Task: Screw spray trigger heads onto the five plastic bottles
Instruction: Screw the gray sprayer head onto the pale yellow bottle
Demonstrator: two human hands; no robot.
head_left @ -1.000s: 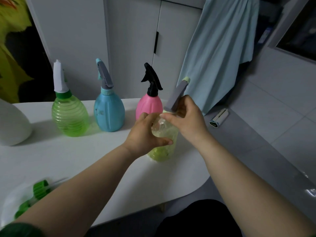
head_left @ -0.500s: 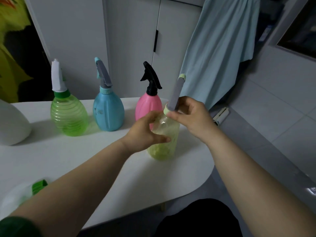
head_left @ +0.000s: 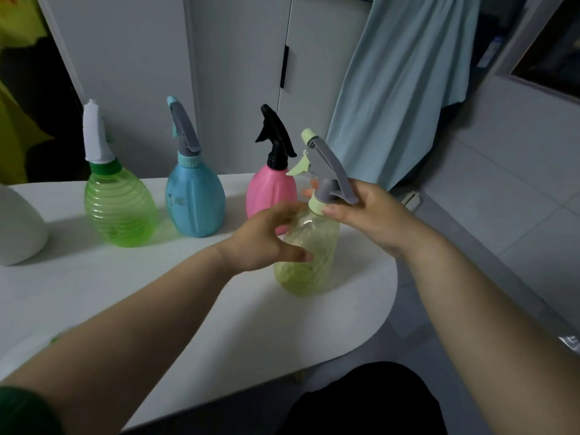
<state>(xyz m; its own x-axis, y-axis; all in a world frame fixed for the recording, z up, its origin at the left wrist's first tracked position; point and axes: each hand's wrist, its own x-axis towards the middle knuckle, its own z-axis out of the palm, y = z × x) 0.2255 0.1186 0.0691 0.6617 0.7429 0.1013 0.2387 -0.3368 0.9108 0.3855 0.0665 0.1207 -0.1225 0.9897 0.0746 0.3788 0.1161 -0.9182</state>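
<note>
Two bare forearms reach over a white desk (head_left: 94, 287). The left hand (head_left: 266, 240) curls around the side of a translucent yellow-green bottle (head_left: 309, 255) standing near the desk's right edge, thumb pressed on its front. The right hand (head_left: 373, 218) pinches the pale green collar of the grey trigger head (head_left: 329, 171) atop that bottle. Behind stand a green ribbed bottle (head_left: 120, 208), a blue bottle (head_left: 196, 199) and a pink bottle (head_left: 270, 191), each with a spray head on. Whether any bottle holds liquid is unclear.

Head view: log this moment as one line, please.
step: screwing head on | left hand: on yellow-green bottle | right hand: at collar of grey trigger head | three other bottles: heads on
</note>
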